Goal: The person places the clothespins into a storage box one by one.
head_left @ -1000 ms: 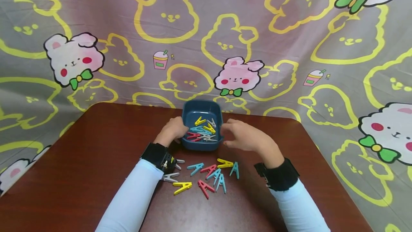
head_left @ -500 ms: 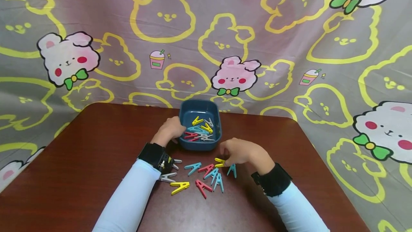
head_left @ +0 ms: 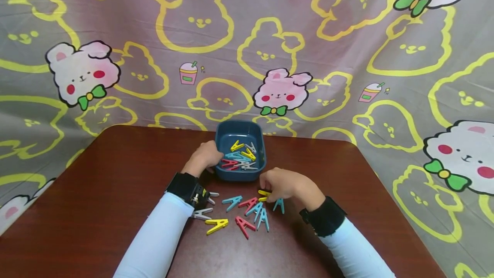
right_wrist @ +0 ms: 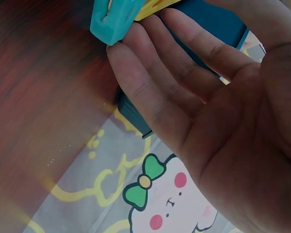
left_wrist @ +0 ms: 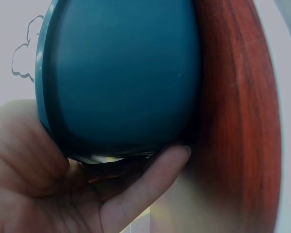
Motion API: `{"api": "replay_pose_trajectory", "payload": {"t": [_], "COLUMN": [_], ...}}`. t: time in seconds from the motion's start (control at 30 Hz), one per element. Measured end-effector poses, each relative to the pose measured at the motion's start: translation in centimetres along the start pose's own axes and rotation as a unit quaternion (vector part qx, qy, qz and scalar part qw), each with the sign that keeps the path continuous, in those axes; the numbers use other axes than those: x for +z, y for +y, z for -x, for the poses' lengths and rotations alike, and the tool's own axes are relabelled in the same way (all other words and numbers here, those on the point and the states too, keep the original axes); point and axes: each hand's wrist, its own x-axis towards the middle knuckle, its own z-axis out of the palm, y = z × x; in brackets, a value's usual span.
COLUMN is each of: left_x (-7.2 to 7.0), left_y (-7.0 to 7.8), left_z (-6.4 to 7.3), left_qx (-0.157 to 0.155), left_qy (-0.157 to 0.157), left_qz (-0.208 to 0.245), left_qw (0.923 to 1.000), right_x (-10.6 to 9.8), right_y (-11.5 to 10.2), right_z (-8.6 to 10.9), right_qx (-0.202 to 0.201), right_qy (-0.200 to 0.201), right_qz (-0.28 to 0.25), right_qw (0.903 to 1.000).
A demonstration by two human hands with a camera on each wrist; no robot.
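Note:
On the table, my left hand [head_left: 203, 157] grips the left wall of a dark blue plastic bin [head_left: 241, 176]; in the left wrist view the thumb and fingers are on the bin's wall [left_wrist: 121, 77]. Inside the bin lie several yellow, blue, red and grey clothespins [head_left: 243, 156]. Just in front of it, my right hand [head_left: 287, 185] has thumb and fingers around a yellow clothespin [head_left: 263, 193], partly hidden by the hand. In the right wrist view the fingertips meet this yellow clothespin [right_wrist: 157, 6]; a teal clothespin [right_wrist: 114, 22] is close beside them, and the thumb tip is hidden.
Several more clothespins lie loose in front of the bin, among them a red clothespin [head_left: 245, 226], a yellow clothespin [head_left: 217, 225] and a grey clothespin [head_left: 202, 213]. Behind the brown table [head_left: 127, 175] hangs a printed curtain [head_left: 216, 20].
My right hand has moved from the bin's right side down toward me to the yellow clothespin, staying there over the last half second. The left hand keeps its hold on the bin.

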Motion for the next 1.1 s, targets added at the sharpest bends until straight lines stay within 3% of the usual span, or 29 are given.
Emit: {"api": "replay_pose_trajectory", "payload": {"t": [0.07, 0.27, 0.33, 1.1], "left_x": [-0.3, -1.6, -1.6, -1.5], "left_y": [0.3, 2.8, 3.0, 2.8], "left_z": [0.7, 4.8, 5.3, 5.3], "left_qx": [0.004, -0.002, 0.002, -0.001], "left_qy": [0.005, 0.011, 0.013, 0.009], "left_qz": [-0.002, 0.011, 0.008, 0.014], "left_qw": [1.0000, 0.9999, 0.9999, 0.9999], "right_x": [0.1, 0.2, 0.3, 0.5], "right_y": [0.0, -0.1, -0.1, -0.4], "right_z": [-0.1, -0.3, -0.4, -0.6], "right_qx": [-0.002, -0.013, -0.013, -0.004], "right_qy": [-0.001, -0.001, -0.002, -0.009], "right_qz": [0.000, 0.002, 0.004, 0.025], "right_qw": [1.0000, 0.9999, 0.9999, 0.9996]}}
